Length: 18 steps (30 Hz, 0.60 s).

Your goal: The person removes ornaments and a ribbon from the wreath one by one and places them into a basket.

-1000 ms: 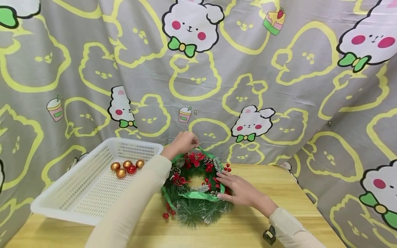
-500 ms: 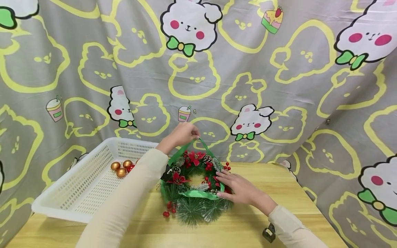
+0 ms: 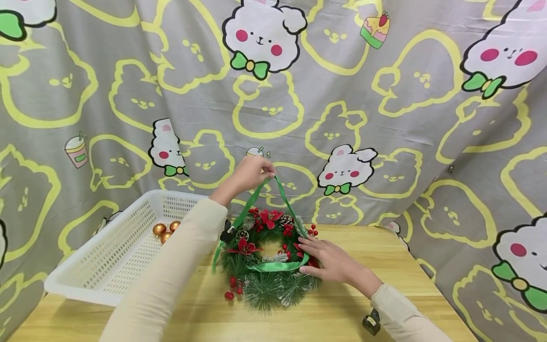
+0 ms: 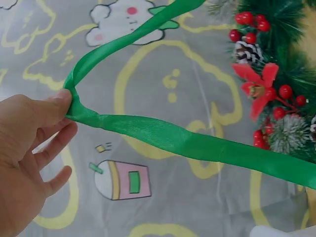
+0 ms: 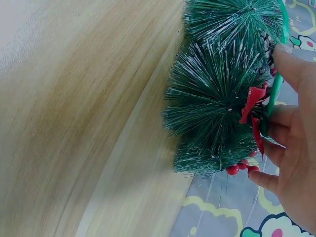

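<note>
A green wreath (image 3: 262, 285) with red poinsettias, pinecones and berries lies on the wooden table. High behind it, my left hand (image 3: 252, 172) pinches a green ribbon (image 4: 148, 133) between thumb and fingers. From that pinch the ribbon hangs in two strands down to the wreath, and a further stretch loops across the wreath's front. My right hand (image 3: 333, 261) rests on the wreath's right side, its fingers extended over the greenery. In the right wrist view the thumb and fingertips touch the wreath near the ribbon and a red petal (image 5: 254, 101).
At the left stands a white plastic basket (image 3: 91, 297) holding several gold balls (image 3: 159, 229), partly hidden by my left arm. A small black object (image 3: 371, 323) sits near my right sleeve. A patterned curtain (image 3: 273, 109) hangs behind the wooden table (image 3: 350, 313).
My left hand has risen, drawing the ribbon up from the wreath into a taller loop. A ribbon end now shows at the wreath's left. The right hand has stayed in place.
</note>
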{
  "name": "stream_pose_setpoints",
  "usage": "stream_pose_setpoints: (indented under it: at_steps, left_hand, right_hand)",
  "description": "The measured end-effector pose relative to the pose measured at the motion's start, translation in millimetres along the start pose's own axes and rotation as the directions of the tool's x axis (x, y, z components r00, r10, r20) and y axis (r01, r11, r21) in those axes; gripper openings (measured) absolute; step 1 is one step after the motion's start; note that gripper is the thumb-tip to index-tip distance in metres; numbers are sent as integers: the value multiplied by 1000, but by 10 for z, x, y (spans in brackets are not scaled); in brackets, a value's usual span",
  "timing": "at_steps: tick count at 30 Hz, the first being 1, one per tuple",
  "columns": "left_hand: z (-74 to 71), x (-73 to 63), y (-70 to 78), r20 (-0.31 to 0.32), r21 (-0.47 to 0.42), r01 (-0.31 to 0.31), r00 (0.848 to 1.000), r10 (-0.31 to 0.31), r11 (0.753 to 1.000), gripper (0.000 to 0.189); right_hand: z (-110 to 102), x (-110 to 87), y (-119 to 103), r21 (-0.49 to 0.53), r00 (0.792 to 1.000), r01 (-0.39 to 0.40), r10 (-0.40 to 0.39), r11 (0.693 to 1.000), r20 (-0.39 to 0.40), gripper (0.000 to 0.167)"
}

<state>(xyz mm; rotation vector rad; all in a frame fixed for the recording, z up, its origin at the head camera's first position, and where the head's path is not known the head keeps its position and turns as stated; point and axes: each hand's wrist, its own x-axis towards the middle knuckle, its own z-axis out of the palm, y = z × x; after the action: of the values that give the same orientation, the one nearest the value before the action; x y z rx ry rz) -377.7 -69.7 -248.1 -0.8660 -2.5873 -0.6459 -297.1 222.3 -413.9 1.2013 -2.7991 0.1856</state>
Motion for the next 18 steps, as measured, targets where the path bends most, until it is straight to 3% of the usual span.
stream_pose_setpoints:
  at_steps: [6, 11, 18]
  left_hand:
    - [-201, -33, -51, 42, -98, 34, 999, -30, 995, 12]
    - [-384, -92, -106, 94, -109, 16, 996, -6, 994, 11]
    - [-583, -176, -199, 227, -128, 49, 974, -19, 991, 10]
  right_hand:
    - [3, -2, 3, 0, 1000, -4, 4, 1000, 9, 72]
    - [5, -5, 8, 4, 1000, -6, 6, 1000, 12, 73]
    - [1, -7, -7, 4, 1000, -3, 3, 1000, 11, 72]
